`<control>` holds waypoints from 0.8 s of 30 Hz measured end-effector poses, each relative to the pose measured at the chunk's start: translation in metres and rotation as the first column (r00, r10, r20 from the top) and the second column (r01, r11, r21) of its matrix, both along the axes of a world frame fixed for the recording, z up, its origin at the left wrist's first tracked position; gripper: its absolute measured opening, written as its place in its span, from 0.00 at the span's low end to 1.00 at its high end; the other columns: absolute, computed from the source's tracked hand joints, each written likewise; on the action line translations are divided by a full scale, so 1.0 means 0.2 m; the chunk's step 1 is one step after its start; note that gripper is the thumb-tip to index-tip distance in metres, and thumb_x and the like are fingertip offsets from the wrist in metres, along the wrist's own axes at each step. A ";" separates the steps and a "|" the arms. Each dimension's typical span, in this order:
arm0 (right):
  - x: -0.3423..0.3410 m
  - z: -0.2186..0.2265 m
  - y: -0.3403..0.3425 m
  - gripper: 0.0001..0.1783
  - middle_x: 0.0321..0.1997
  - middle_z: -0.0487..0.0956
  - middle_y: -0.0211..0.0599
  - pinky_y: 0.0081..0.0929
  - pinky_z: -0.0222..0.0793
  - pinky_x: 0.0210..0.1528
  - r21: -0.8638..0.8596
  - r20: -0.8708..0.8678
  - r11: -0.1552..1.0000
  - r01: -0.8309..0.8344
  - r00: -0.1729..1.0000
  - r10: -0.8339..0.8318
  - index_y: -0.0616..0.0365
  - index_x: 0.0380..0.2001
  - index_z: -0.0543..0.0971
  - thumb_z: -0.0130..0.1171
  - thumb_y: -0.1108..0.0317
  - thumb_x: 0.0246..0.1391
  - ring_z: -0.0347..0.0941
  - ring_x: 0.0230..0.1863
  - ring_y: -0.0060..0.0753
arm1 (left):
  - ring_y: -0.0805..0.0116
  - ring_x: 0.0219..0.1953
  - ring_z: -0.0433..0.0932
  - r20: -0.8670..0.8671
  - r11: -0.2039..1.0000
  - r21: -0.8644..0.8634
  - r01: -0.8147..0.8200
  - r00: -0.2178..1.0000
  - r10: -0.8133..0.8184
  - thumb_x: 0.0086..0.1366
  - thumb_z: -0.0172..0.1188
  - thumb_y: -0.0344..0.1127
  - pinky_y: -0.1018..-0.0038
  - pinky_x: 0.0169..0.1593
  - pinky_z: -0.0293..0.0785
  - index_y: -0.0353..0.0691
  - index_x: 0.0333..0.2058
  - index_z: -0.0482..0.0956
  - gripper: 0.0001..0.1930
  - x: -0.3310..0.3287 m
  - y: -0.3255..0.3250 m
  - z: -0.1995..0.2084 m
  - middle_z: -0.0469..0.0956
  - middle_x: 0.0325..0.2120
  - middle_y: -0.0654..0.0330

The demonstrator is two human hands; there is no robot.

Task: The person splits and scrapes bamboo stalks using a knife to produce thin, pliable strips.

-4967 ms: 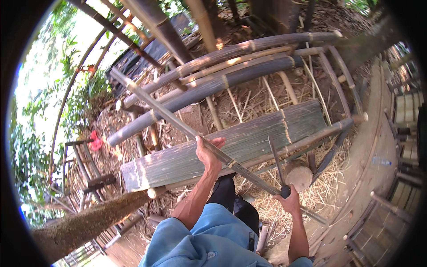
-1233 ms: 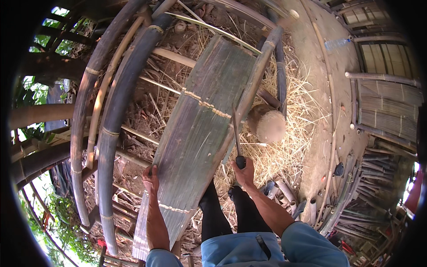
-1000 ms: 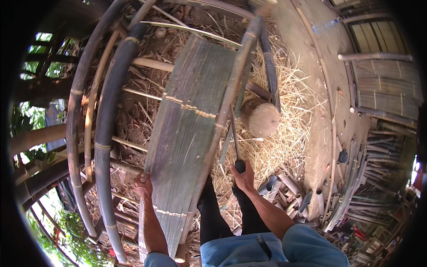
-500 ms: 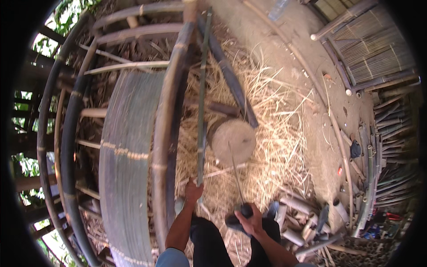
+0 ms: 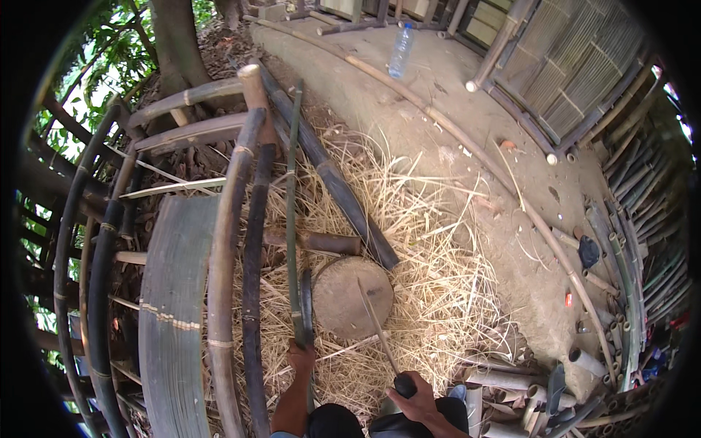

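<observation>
My left hand (image 5: 300,356) is closed around the lower end of a long, green bamboo strip (image 5: 291,212), which points away from me beside the bamboo frame. In my right hand (image 5: 416,400) is a long-bladed knife (image 5: 377,326), held by its dark handle. Its thin blade reaches forward over a round wooden block (image 5: 343,299), and its tip appears over the block's top; contact cannot be made out. A short dark strip (image 5: 307,303) lies between the green strip and the block. Pale bamboo shavings (image 5: 445,285) surround the block.
Left stands a bamboo frame (image 5: 221,306) with a slatted panel (image 5: 171,350). A dark pole (image 5: 343,190) slants behind the block. A long pole (image 5: 475,150) crosses the dirt floor, with a plastic bottle (image 5: 400,52) beyond. Cut bamboo pieces (image 5: 504,379) lie at the lower right.
The view has tilted upward, bringing the tree and whole bottle into sight; the block and hands sit lower in the picture. Both hands keep hold of the same bamboo strip and knife.
</observation>
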State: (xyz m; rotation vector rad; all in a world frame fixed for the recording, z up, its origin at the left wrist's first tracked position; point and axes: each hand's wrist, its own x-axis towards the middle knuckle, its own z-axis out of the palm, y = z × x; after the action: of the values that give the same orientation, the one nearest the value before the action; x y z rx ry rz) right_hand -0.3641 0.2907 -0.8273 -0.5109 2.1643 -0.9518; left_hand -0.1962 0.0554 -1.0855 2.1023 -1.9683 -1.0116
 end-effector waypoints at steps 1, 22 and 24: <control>0.01 0.02 -0.01 0.27 0.33 0.79 0.30 0.27 0.74 0.39 -0.009 0.040 1.000 0.019 0.999 -0.019 0.59 0.46 0.78 0.79 0.57 0.50 0.74 0.33 0.22 | 0.40 0.36 0.83 -0.074 0.996 -0.089 -0.013 0.997 0.007 0.55 0.67 0.42 0.49 0.43 0.78 0.36 0.44 0.76 0.22 -0.01 -0.02 0.09 0.83 0.33 0.43; -0.35 2.12 -1.40 0.31 0.40 0.78 0.39 0.31 0.78 0.37 -0.580 0.245 0.766 0.277 0.956 -0.161 0.63 0.50 0.72 0.67 0.46 0.62 0.78 0.39 0.31 | 0.50 0.28 0.80 -0.420 0.978 -0.173 0.117 0.889 -0.181 0.57 0.70 0.55 0.56 0.34 0.75 0.38 0.35 0.80 0.24 0.32 0.65 2.47 0.79 0.24 0.49; -0.21 2.46 -1.49 0.31 0.34 0.79 0.38 0.28 0.76 0.31 -0.637 0.337 0.708 0.304 0.936 -0.099 0.65 0.48 0.73 0.68 0.46 0.60 0.79 0.33 0.31 | 0.44 0.36 0.80 -0.317 0.977 -0.175 0.123 0.932 -0.174 0.61 0.66 0.58 0.51 0.41 0.76 0.40 0.41 0.82 0.25 0.43 0.73 2.58 0.81 0.34 0.46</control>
State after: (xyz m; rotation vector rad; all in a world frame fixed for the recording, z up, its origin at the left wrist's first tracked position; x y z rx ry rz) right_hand -0.4053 -0.0079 -0.3360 -0.4343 1.5774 -1.8567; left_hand -0.1099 0.2015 -0.5703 1.6013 -1.9823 -1.1142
